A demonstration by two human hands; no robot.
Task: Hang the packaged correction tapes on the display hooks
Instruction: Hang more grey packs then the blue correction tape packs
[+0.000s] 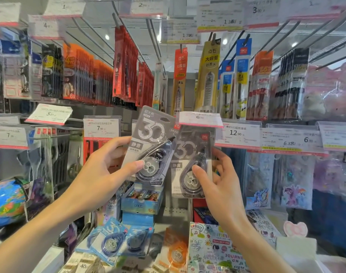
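Observation:
My left hand (101,174) pinches a grey packaged correction tape (150,142) marked "30", tilted to the right in front of the display. My right hand (217,184) holds a second grey correction tape pack (189,152), which sits upright under a white price tag (199,119) at the end of a display hook; my thumb presses on its blister. Whether that pack is on the hook is hidden by the tag. Below, blue correction tape packs (113,239) and an orange one (176,251) lie on the shelf.
Rows of hooks carry pen and refill packs (126,66) above and sticker sheets (294,182) to the right. Price tags (237,133) line the hook ends. A globe (6,201) sits at left, small boxes (140,200) below centre, a notebook (215,247) at bottom.

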